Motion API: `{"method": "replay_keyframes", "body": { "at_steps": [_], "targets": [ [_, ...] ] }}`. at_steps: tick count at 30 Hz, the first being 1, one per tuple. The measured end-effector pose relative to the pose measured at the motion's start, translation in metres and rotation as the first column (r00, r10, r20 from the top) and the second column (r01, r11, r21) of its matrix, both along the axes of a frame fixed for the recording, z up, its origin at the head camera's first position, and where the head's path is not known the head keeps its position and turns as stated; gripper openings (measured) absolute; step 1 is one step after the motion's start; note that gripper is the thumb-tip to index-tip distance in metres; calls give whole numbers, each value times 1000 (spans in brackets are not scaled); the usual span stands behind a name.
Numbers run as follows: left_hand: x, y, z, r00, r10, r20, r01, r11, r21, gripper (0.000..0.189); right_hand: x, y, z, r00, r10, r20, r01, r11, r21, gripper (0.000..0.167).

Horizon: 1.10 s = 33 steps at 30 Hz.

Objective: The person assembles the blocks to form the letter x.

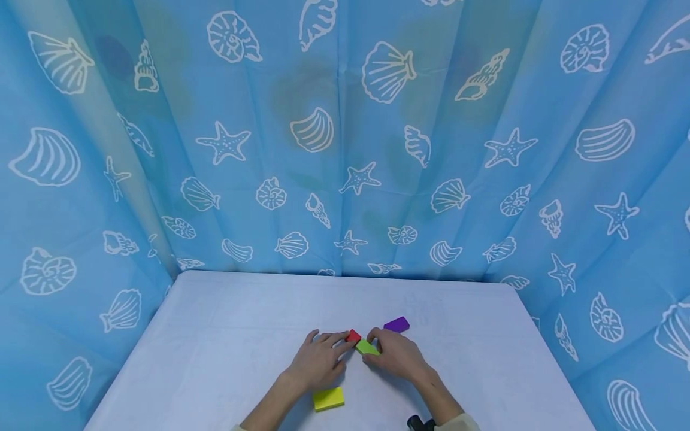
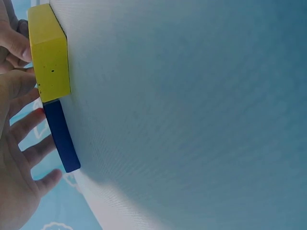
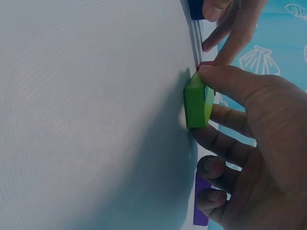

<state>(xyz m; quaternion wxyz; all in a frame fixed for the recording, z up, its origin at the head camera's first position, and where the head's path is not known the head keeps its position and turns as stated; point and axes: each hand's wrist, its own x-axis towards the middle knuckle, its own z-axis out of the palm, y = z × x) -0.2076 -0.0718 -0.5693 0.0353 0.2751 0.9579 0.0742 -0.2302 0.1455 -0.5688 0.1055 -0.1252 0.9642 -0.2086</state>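
Note:
In the head view, my right hand (image 1: 399,354) pinches a green block (image 1: 366,346) between thumb and fingers. The right wrist view shows the same green block (image 3: 195,106) standing on the white tabletop with a pointed top. A small red block (image 1: 353,336) meets its far end. My left hand (image 1: 317,362) touches the red block with extended fingertips, the other fingers spread. A dark blue block (image 2: 61,136) shows beyond the yellow block (image 2: 50,60) in the left wrist view; in the head view the left hand hides it.
A purple block (image 1: 397,324) lies just beyond the right hand. Nearer the front, the yellow block is left of centre. Something black (image 1: 419,423) is beside the right sleeve. A blue shell-print curtain (image 1: 345,149) surrounds the back and sides of the white table (image 1: 242,311).

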Motion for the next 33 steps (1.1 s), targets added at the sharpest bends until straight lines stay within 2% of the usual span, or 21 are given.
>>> {"method": "replay_keyframes", "body": {
  "at_steps": [14,26,33],
  "targets": [
    [-1,-1,-1,1000,-9,-8,9,1000,12,51,-4,-2,1,1000,14,25,-14,1000,-5,44],
    [-1,1,0,1000,7,16,-7,1000,1,52,-4,-5,1,999,-16,37,16,1000,0,44],
    [-1,1,1,1000,2,6,-2,1000,-17,51,-4,-5,0,999,-19,35,19,1000,1,43]
  ]
}}
